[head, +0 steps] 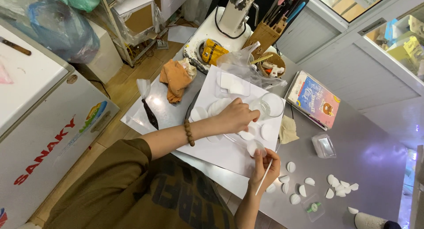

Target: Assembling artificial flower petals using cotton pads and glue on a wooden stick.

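My left hand (236, 116), with a bead bracelet on its wrist, lies with curled fingers on a white sheet (221, 151) among several white round pieces (216, 107). It touches the side of a clear glass bowl (270, 106). What it grips, if anything, is hidden. My right hand (266, 167) is at the sheet's near edge. It holds a thin white stick (263, 178) and, at the fingertips, a small white round piece (255, 147).
Several white half-round pieces (304, 185) lie scattered on the grey metal table (366, 149). Around them are a clear plastic box (324, 146), a colourful book (314, 98), an orange cloth (176, 78), a piping bag (148, 106), a knife block (265, 34) and a mixer (232, 14). A white chest freezer (39, 123) stands at left.
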